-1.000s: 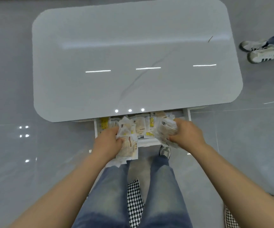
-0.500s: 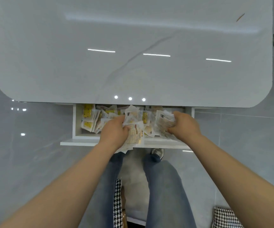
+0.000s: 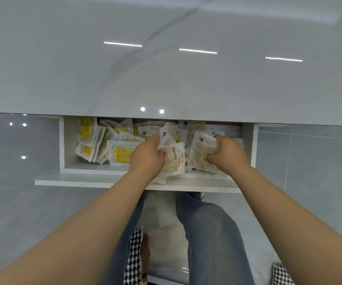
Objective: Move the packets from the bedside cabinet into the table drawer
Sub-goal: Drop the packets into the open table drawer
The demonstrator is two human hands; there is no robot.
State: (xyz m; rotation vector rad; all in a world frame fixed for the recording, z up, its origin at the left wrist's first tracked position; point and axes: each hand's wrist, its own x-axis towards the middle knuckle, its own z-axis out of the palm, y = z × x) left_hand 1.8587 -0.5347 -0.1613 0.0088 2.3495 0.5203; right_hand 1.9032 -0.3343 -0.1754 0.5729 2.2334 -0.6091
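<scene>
Two hands of yours are down in the open drawer (image 3: 69, 145), which stands pulled out from under the glossy grey table (image 3: 166, 68). Your left hand (image 3: 147, 155) has its fingers curled round a bunch of packets (image 3: 173, 161). That bunch sits over the drawer's near edge, and its lower end reaches the white front panel. Your right hand (image 3: 229, 156) is clenched on a second bunch (image 3: 202, 149), just beside the first and over the right half of the drawer. Whether the two bunches touch cannot be told.

More packets lie in the drawer. Several yellow ones (image 3: 85, 130) stand on edge in the left part. A flat packet (image 3: 120, 154) with yellow print lies just left of your left hand. A loose heap fills the middle and the back, partly hidden under the table's edge.

Below the drawer you see your jeans (image 3: 213, 233) and the pale tiled floor (image 3: 11, 192). A checked cloth (image 3: 134, 258) shows between your legs.
</scene>
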